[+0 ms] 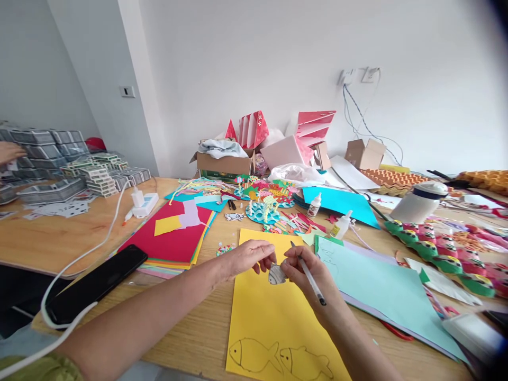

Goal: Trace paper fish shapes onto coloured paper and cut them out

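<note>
Yellow sheet (257, 317) lies flat on the wooden table (198, 338), directly in front of the person. Two fish outlines (254, 353) are drawn at its near edge.

Above the middle of the sheet, both hands meet on a small grey fish cut-out (277, 274).
- Left hand (248, 257): fingertips are closed narrowly on the upper left edge of the cut-out.
- Right hand (305, 271): thumb and forefinger pinch the cut-out from the right. A pen (311, 279) is clamped across the same hand, tip pointing back toward the wrist. This position appears to keep the tip off the paper and leave the fingertips free.

The cut-out is held just above the yellow sheet. Whether it touches the sheet cannot be determined.

To the left, a black phone (95, 286) lies face up with a white cable (79, 259) trailing past it. To the right lies a pale green sheet (381, 286).

Further out are a stack of coloured paper (174, 238) and two glue bottles (341, 225), standing within reach. A cardboard box (224, 161) stands against the wall. At the far left, another person's hand (10, 152) rests on stacked card decks (99, 172).
</note>
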A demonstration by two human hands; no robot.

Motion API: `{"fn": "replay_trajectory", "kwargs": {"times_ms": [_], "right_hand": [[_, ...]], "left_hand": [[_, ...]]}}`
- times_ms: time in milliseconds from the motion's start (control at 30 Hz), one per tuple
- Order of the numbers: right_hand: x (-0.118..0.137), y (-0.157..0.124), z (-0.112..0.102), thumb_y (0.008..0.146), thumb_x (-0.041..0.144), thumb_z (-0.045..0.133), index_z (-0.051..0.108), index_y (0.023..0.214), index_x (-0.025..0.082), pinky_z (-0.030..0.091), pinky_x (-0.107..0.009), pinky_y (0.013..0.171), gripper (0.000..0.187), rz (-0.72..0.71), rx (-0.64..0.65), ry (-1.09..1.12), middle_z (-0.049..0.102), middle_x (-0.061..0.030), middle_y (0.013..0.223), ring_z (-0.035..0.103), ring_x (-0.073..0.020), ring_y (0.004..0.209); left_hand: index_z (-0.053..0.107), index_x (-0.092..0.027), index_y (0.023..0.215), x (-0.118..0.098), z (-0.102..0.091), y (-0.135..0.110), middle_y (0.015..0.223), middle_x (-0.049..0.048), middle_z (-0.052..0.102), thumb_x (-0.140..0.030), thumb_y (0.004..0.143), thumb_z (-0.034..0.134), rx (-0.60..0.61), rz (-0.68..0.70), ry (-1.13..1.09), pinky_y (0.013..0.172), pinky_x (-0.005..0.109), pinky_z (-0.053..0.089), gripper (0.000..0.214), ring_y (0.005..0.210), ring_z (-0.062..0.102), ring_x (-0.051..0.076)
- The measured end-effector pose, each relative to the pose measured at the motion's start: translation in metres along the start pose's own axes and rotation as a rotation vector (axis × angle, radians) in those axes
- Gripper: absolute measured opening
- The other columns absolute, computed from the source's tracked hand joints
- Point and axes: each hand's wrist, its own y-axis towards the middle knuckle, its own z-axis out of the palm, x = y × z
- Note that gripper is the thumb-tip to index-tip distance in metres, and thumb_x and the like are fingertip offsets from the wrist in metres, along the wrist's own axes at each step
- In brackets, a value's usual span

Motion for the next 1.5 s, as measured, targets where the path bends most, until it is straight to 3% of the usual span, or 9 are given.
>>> {"fn": "replay_trajectory", "kwargs": {"times_ms": [100, 300, 567, 667, 767, 933, 1100, 1267, 1500], "right_hand": [[0.0, 0.0, 0.002, 0.069, 0.029, 0.057, 0.046, 0.08, 0.022, 0.035, -0.024, 0.052, 0.018, -0.003, -0.007, 0.006, 0.045, 0.0066, 0.058, 0.045, -0.0116, 0.053], [0.0, 0.005, 0.004, 0.068, 0.027, 0.058, 0.047, 0.08, 0.021, 0.033, -0.023, 0.05, 0.017, 0.002, -0.001, -0.051, 0.045, 0.0071, 0.055, 0.044, -0.0107, 0.051], [0.001, 0.001, -0.009, 0.06, 0.029, 0.061, 0.046, 0.074, 0.021, 0.039, -0.024, 0.05, 0.022, 0.04, 0.02, -0.06, 0.048, 0.0075, 0.051, 0.047, -0.0103, 0.047], [0.003, -0.014, -0.029, 0.06, 0.03, 0.062, 0.048, 0.075, 0.021, 0.041, -0.024, 0.05, 0.022, 0.059, -0.094, -0.094, 0.05, 0.0064, 0.053, 0.049, -0.0109, 0.049], [0.006, -0.042, -0.055, 0.061, 0.032, 0.065, 0.05, 0.074, 0.021, 0.043, -0.024, 0.052, 0.022, 0.109, -0.25, -0.134, 0.051, 0.005, 0.055, 0.049, -0.0113, 0.051], [0.003, -0.09, -0.08, 0.064, 0.037, 0.063, 0.053, 0.073, 0.022, 0.043, -0.023, 0.052, 0.02, 0.233, -0.3, -0.211, 0.054, 0.002, 0.058, 0.052, -0.0142, 0.056], [-0.028, -0.107, -0.083, 0.066, 0.039, 0.059, 0.049, 0.073, 0.022, 0.039, -0.025, 0.045, 0.021, 0.263, -0.245, -0.262, 0.052, 0.0032, 0.054, 0.049, -0.014, 0.048], [-0.055, -0.11, -0.084, 0.069, 0.037, 0.053, 0.045, 0.077, 0.023, 0.038, -0.026, 0.047, 0.018, 0.214, -0.23, -0.517, 0.053, 0.0034, 0.053, 0.051, -0.0152, 0.047], [-0.046, -0.116, -0.074, 0.074, 0.031, 0.046, 0.044, 0.081, 0.024, 0.038, -0.027, 0.049, 0.01, 0.176, -0.232, -0.864, 0.061, 0.0011, 0.06, 0.057, -0.0182, 0.05]], "left_hand": [[0.05, -0.015, 0.075, 0.004, 0.002, -0.001, 0.07, 0.0002, 0.05, -0.044, 0.083, 0.035, 0.006, 0.007, 0.017, 0.055, 0.019, 0.037, 0.034, 0.063, 0.048, 0.009], [0.052, -0.015, 0.068, 0.017, 0.004, 0.006, 0.063, -0.0033, 0.047, -0.022, 0.074, 0.05, -0.084, 0.035, 0.154, 0.051, 0.019, 0.03, 0.01, 0.059, 0.042, 0.009], [0.052, -0.015, 0.068, 0.002, 0.007, 0.003, 0.063, -0.0036, 0.048, -0.022, 0.076, 0.053, -0.004, 0.031, 0.234, 0.054, 0.02, 0.033, 0.01, 0.061, 0.045, 0.009], [0.053, -0.016, 0.09, -0.008, 0.018, -0.005, 0.08, 0.0, 0.054, -0.034, 0.073, 0.061, 0.054, 0.047, 0.317, 0.062, 0.023, 0.039, 0.026, 0.073, 0.051, 0.013], [0.052, -0.016, 0.097, -0.014, 0.035, -0.02, 0.097, 0.0052, 0.056, -0.035, 0.073, 0.064, 0.131, 0.118, 0.613, 0.074, 0.028, 0.041, 0.033, 0.087, 0.053, 0.018], [0.05, -0.016, 0.106, -0.006, 0.067, -0.044, 0.106, 0.0084, 0.055, -0.033, 0.072, 0.066, 0.343, 0.332, 0.915, 0.084, 0.029, 0.041, 0.042, 0.097, 0.051, 0.021], [0.048, -0.016, 0.108, 0.003, 0.082, -0.053, 0.108, 0.0074, 0.054, -0.034, 0.072, 0.067, 0.397, 0.444, 1.048, 0.083, 0.031, 0.041, 0.045, 0.098, 0.049, 0.021], [0.048, -0.017, 0.107, 0.002, 0.088, -0.052, 0.106, 0.0066, 0.055, -0.032, 0.074, 0.064, 0.397, 0.466, 1.06, 0.087, 0.031, 0.039, 0.04, 0.099, 0.048, 0.021], [0.047, -0.015, 0.109, 0.001, 0.098, -0.049, 0.104, 0.0064, 0.055, -0.035, 0.075, 0.063, 0.41, 0.489, 1.087, 0.084, 0.032, 0.041, 0.043, 0.096, 0.049, 0.022]]}}
